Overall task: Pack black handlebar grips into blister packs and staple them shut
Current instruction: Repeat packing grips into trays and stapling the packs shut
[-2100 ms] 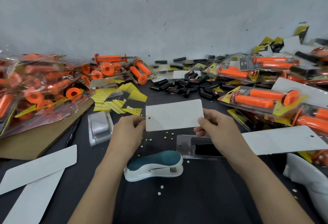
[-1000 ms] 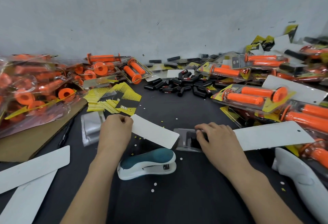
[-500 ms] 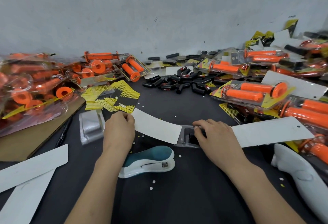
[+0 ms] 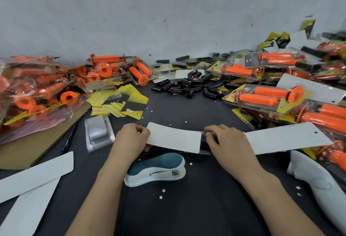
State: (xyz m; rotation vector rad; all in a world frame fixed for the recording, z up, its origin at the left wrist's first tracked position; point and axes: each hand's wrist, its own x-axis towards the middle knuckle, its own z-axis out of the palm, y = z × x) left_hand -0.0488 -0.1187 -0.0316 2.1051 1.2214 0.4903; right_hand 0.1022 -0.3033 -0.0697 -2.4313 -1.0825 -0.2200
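Note:
My left hand [image 4: 131,140] pinches the left end of a white backing card [image 4: 174,139], which lies across a clear blister pack [image 4: 205,142] with black grips inside. My right hand [image 4: 227,144] rests on the pack at the card's right end, fingers curled over its edge. A pile of loose black grips [image 4: 189,87] lies further back on the dark table. A teal and white stapler [image 4: 157,170] sits just in front of my hands, untouched.
Packed orange grips are heaped at the left [image 4: 37,89] and right [image 4: 271,95]. Yellow printed cards [image 4: 121,104] and an empty blister [image 4: 98,132] lie left of centre. White cards lie at the right [image 4: 288,138] and near left [image 4: 35,174]. A white tool [image 4: 318,181] sits at the right.
The white card went from held up in both hands to lying over the blister pack. My right hand let go of it and moved onto the pack.

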